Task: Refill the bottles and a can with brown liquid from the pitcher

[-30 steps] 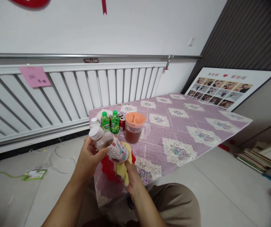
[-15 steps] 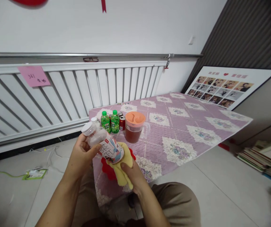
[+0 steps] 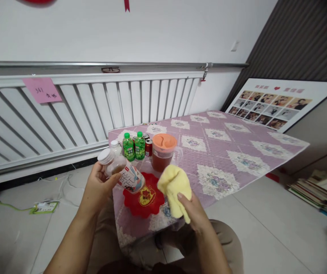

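Note:
My left hand (image 3: 102,182) grips a clear bottle (image 3: 129,176) with a white cap and a printed label. The bottle is tilted, its cap end up and to the left, above a red scalloped tray (image 3: 144,198) with a yellow heart print. To the right of the tray, my right hand (image 3: 190,207) holds a bunched yellow cloth (image 3: 176,187), apart from the bottle. Behind the cloth stands a pitcher (image 3: 162,152) of reddish-brown liquid with an orange lid. Two green bottles (image 3: 134,147) stand upright left of the pitcher.
Red cans (image 3: 148,147) and another white-capped bottle (image 3: 115,147) stand near the green bottles. A flowered purple cloth (image 3: 192,160) covers the table. Behind it is a white radiator (image 3: 129,102). A photo board (image 3: 280,102) leans at the right; a power strip (image 3: 45,207) lies on the floor.
My right hand has moved the yellow cloth away from the bottle to the right, uncovering the red tray. The bottle's lower end has shifted slightly left and up in my left hand.

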### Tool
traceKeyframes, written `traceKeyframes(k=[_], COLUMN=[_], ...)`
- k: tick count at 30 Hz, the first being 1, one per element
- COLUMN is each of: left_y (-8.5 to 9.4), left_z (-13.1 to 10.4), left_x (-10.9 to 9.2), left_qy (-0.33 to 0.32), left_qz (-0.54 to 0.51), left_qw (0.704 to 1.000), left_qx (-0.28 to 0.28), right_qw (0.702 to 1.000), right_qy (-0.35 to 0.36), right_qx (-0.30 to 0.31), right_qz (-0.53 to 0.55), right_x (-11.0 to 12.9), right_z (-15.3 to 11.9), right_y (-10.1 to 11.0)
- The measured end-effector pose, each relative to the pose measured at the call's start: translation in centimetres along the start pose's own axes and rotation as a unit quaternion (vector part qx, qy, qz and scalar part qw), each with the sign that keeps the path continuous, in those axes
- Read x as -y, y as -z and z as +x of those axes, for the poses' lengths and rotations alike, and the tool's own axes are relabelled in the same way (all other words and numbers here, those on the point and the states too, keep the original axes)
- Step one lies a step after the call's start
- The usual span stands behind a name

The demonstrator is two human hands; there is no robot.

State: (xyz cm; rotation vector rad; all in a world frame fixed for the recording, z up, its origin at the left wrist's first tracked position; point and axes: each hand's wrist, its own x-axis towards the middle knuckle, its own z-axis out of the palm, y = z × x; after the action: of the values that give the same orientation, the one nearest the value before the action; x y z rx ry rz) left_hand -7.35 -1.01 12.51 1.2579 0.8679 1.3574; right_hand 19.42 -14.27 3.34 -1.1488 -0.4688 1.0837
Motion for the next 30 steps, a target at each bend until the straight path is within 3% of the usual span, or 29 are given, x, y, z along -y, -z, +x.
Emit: traceKeyframes(k=[2, 4, 7, 11, 14, 19, 21, 23, 26, 28, 30], left_y=[0.4, 0.8, 0.9, 0.3, -0.3, -1.0, -1.2, -1.3, -1.5, -1.6, -1.8], left_z=[0.0, 0.0, -0.1, -0.5, -0.8, -1.1, -1.2, -1.3, -1.5, -1.7, -2.0], left_x=[0.4, 0.9, 1.4, 1.7, 1.8, 2.3, 2.7, 3.0, 3.6, 3.8, 3.9], left_qy=[0.0, 0.005, 0.015, 0.022, 0.031, 0.046, 0.053, 0.057, 0.058, 0.058, 0.06], left_qz=[-0.001, 0.0, 0.005, 0.008, 0.002, -0.012, -0.013, -0.009, 0.003, 0.015, 0.027], left_qw=[1.0, 1.0, 1.0, 0.999, 0.999, 0.999, 0.998, 0.998, 0.998, 0.998, 0.996], left_qx=[-0.01, -0.015, -0.022, -0.023, -0.012, -0.001, -0.003, -0.001, 0.014, 0.033, 0.063], right_qw=[0.977, 0.917, 0.823, 0.696, 0.653, 0.657, 0.674, 0.711, 0.801, 0.864, 0.903], right_qy=[0.057, 0.11, 0.153, 0.095, 0.033, 0.014, 0.034, 0.095, 0.203, 0.225, 0.203], right_qx=[-0.02, 0.01, 0.04, 0.076, 0.082, 0.09, 0.065, 0.024, 0.013, 0.039, 0.074], right_qz=[-0.204, -0.383, -0.546, -0.707, -0.752, -0.748, -0.735, -0.697, -0.563, -0.449, -0.37], right_x=[1.4, 2.4, 2.6, 1.1, 0.1, -0.1, 0.0, 0.0, 0.0, 0.0, 0.0], right_z=[1.0, 2.0, 3.5, 4.5, 4.8, 4.7, 4.5, 4.2, 3.2, 2.2, 1.2], right_y=[2.1, 4.1, 6.3, 6.6, 5.7, 5.5, 5.6, 5.4, 3.7, 1.7, -0.6])
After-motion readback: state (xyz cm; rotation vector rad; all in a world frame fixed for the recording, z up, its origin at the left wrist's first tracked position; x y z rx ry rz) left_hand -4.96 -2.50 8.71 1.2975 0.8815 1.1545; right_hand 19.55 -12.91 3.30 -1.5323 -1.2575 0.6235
